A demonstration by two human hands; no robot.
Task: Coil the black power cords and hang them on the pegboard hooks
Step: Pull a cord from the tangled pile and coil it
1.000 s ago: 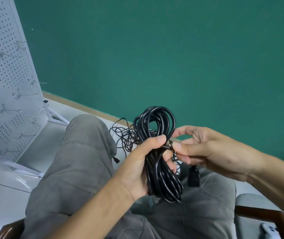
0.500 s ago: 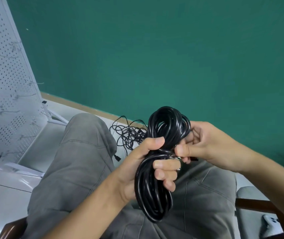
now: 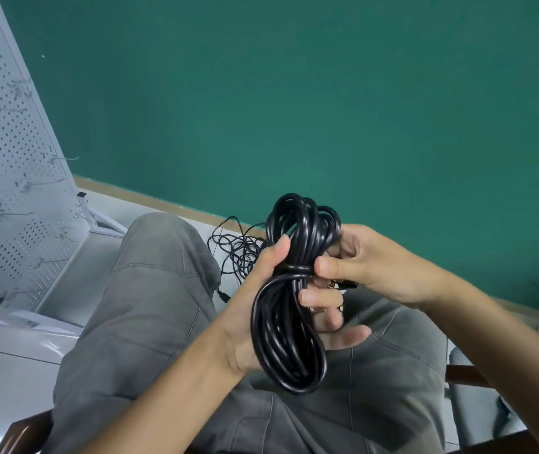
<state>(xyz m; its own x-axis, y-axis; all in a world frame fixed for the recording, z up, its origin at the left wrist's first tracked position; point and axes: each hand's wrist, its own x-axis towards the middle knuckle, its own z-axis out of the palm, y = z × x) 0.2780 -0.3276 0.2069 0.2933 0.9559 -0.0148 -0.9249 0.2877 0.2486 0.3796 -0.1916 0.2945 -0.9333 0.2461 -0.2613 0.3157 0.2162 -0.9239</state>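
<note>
Coiled cord (image 3: 289,329), plug end hidden behind hands (image 3: 297,299)

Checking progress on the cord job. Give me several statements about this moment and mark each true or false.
1. The left hand holds the coiled black cord. True.
2. The coiled cord already hangs on the pegboard. False: it is in the hands, above the lap.
3. A turn of cord is wrapped around the coil's middle. True.
4. The right hand hangs idle, away from the coil. False: it grips the coil's upper part.
5. A thinner tangled cord lies on the floor behind the coil. True.
</note>
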